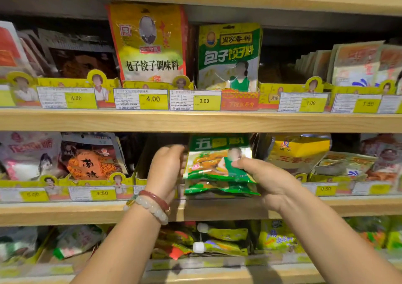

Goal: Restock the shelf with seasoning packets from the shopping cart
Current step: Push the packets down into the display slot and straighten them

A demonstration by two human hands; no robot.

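A small stack of green seasoning packets with white characters on top is held at the front of the middle wooden shelf. My left hand, with bead bracelets on its wrist, grips the stack's left edge. My right hand pinches the lower right corner between thumb and fingers. The packets stand upright, leaning slightly back, in front of a dark slot. The shopping cart is out of view.
The upper shelf carries a yellow dumpling seasoning bag and a green one behind price tags. An orange-printed packet lies left of my hands, a yellow packet right. More packets fill the bottom shelf.
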